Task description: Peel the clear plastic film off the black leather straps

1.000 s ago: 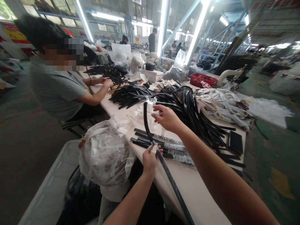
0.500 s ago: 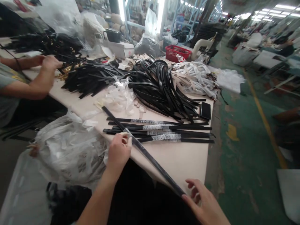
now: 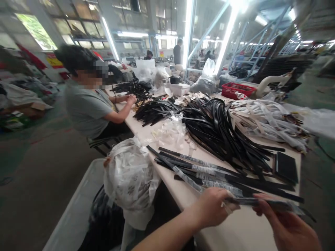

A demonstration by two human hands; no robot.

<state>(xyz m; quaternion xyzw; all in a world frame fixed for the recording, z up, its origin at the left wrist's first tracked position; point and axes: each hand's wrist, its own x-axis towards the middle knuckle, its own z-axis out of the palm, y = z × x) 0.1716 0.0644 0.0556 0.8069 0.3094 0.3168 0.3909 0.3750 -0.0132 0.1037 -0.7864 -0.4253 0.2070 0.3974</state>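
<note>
A long black strap (image 3: pixel 244 201), partly wrapped in clear plastic film, runs between my hands over the table's near edge. My left hand (image 3: pixel 216 206) is closed around its middle. My right hand (image 3: pixel 288 221) pinches it farther right, near the end where loose film shows. The strap's far part slants back to the left over several black straps (image 3: pixel 167 150) lying side by side, their middles banded with clear film (image 3: pixel 209 170). A large heap of loose black straps (image 3: pixel 222 129) lies behind them.
A co-worker (image 3: pixel 89 104) sits at the left, hands over small gold-coloured pieces. A bag of plastic scraps (image 3: pixel 131 174) hangs by the table's near edge. A black flat box (image 3: pixel 286 167), white wrapped straps (image 3: pixel 272 118) and a red basket (image 3: pixel 237 91) are on the right.
The view has swung left and up, bringing the co-worker fully into sight. My right hand, open beside the strap's end before, now grips the strap closer to my left hand.
</note>
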